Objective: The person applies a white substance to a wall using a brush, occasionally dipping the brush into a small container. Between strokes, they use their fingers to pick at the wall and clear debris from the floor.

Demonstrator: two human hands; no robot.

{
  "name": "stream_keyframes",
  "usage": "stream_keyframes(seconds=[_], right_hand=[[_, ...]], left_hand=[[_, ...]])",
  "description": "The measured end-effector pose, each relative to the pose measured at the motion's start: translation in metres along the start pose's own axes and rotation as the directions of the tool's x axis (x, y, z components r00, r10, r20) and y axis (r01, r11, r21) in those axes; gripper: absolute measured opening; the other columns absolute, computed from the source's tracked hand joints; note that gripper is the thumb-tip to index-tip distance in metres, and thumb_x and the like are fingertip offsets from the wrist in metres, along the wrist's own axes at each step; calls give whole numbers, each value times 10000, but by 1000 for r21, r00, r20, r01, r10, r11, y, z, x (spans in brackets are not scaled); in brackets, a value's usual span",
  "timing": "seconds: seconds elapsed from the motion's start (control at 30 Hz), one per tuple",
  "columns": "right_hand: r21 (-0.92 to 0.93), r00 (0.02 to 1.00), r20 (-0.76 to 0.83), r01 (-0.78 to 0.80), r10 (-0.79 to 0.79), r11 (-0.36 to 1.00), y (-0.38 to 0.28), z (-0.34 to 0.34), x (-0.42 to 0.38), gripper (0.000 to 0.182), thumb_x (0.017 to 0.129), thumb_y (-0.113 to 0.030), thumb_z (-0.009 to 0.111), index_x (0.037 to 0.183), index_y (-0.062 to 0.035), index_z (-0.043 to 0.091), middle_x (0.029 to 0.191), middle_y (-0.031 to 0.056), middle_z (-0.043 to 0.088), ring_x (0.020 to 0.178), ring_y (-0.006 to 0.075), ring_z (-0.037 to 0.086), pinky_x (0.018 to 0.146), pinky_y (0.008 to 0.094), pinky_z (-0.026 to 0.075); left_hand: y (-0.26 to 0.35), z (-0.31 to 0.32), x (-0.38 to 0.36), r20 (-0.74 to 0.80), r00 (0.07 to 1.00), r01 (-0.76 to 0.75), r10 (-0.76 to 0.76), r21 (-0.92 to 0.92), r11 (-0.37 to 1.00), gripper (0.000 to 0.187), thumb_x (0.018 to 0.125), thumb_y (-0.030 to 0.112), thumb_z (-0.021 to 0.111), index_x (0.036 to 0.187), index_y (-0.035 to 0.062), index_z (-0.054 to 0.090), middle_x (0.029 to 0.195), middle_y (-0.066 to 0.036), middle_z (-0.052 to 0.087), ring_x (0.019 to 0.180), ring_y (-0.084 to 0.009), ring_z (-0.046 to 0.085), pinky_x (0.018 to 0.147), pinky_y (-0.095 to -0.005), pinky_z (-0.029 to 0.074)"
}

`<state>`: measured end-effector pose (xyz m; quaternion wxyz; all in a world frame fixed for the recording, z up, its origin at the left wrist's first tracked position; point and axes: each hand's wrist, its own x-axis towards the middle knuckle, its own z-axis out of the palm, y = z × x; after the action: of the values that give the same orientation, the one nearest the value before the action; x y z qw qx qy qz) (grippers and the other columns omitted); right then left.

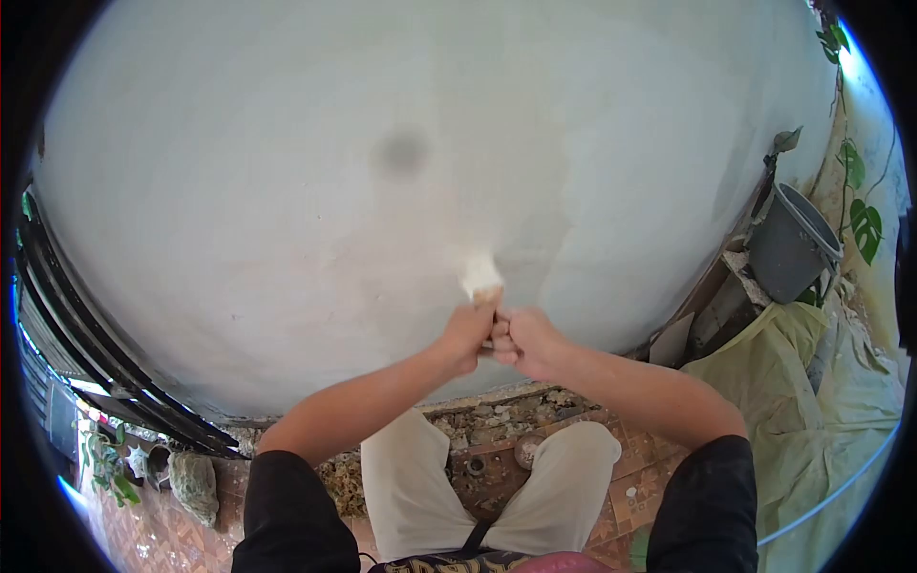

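Note:
A paintbrush [481, 275] with pale bristles points up against the white wall [287, 143], its tip blurred where it meets the surface. My left hand [466, 336] is closed around the brush just below the bristles. Pressed beside it, my right hand [527, 338] has its fingers curled in a grip at the handle, which the fingers mostly hide. Around and above the brush, a damp-looking, slightly darker band runs up the wall.
A grey bucket [795, 244] stands at the right beside leafy plants and boards. A pale green sheet [764, 382] drapes below it, crossed by a light blue hose [831, 497]. Dark slats [105, 353] lean at the left. Rubble [506, 420] lines the wall's foot.

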<state>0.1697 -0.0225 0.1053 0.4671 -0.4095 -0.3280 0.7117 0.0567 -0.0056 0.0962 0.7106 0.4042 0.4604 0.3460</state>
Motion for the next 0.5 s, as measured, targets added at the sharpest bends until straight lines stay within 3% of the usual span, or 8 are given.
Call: stream_keyframes(seconds=[0.07, 0.1, 0.17, 0.27, 0.37, 0.4, 0.43, 0.5], right_hand=[[181, 965, -25, -254, 263, 950, 5, -13, 1, 269, 969, -254, 385, 735, -123, 412, 611, -14, 362, 439, 97, 275, 382, 269, 247], [184, 965, -31, -250, 260, 951, -1, -10, 1, 269, 969, -254, 385, 735, -123, 412, 611, -14, 362, 439, 97, 275, 382, 269, 247], [47, 999, -48, -9, 11, 999, -31, 7, 1, 212, 932, -121, 347, 724, -121, 389, 614, -20, 349, 452, 90, 273, 387, 268, 236], [100, 973, 121, 184, -196, 978, -99, 39, -10, 209, 925, -107, 341, 743, -105, 445, 568, -30, 364, 425, 81, 263, 394, 243, 267], [65, 868, 225, 440, -443, 895, -147, 77, -38, 237, 953, -162, 344, 740, -108, 434, 567, -40, 361, 420, 83, 262, 393, 241, 263], [63, 870, 224, 437, -439, 897, -160, 86, -41, 237, 953, -162, 344, 740, -108, 434, 567, -40, 361, 420, 83, 262, 393, 241, 263], [54, 827, 238, 512, -509, 857, -170, 95, -42, 243, 960, -185, 343, 753, -105, 442, 566, -43, 357, 421, 81, 264, 390, 240, 261], [50, 780, 247, 583, -575, 811, -169, 101, -37, 252, 968, -208, 342, 766, -103, 449, 566, -45, 353, 421, 79, 266, 388, 239, 258]], left_hand=[[-7, 1, 11, 9, 999, 35, -35, -31, 999, 275, 921, 388, 480, 892, 123, 545, 736, -3, 527, 643, -145, 509, 559, -342, 456], [-9, 2, 15, 14, 997, 74, -74, -58, 996, 277, 922, 397, 473, 904, 131, 546, 750, -1, 535, 665, -146, 522, 577, -341, 465], [29, 10, 12, -23, 999, -44, 43, -10, 999, 233, 917, 366, 476, 879, 149, 552, 752, 0, 543, 672, -136, 537, 568, -322, 466], [107, 31, -16, -46, 949, -310, 312, 40, 950, 186, 895, 309, 497, 813, 159, 568, 708, 15, 548, 585, -118, 528, 514, -281, 453], [167, 48, -47, -8, 777, -629, 629, 21, 777, 203, 896, 299, 530, 811, 116, 556, 671, 12, 529, 529, -90, 497, 384, -250, 381], [182, 50, -53, 27, 713, -701, 700, 24, 713, 216, 903, 300, 528, 820, 101, 550, 666, 7, 527, 520, -86, 492, 373, -255, 373], [194, 48, -49, 26, 715, -699, 698, 23, 715, 216, 903, 300, 528, 820, 101, 550, 666, 7, 527, 520, -86, 492, 373, -255, 373], [212, 43, -44, 175, 670, -736, 722, 25, 677, 235, 915, 303, 518, 842, 81, 541, 670, -8, 528, 501, -96, 488, 374, -258, 368]])
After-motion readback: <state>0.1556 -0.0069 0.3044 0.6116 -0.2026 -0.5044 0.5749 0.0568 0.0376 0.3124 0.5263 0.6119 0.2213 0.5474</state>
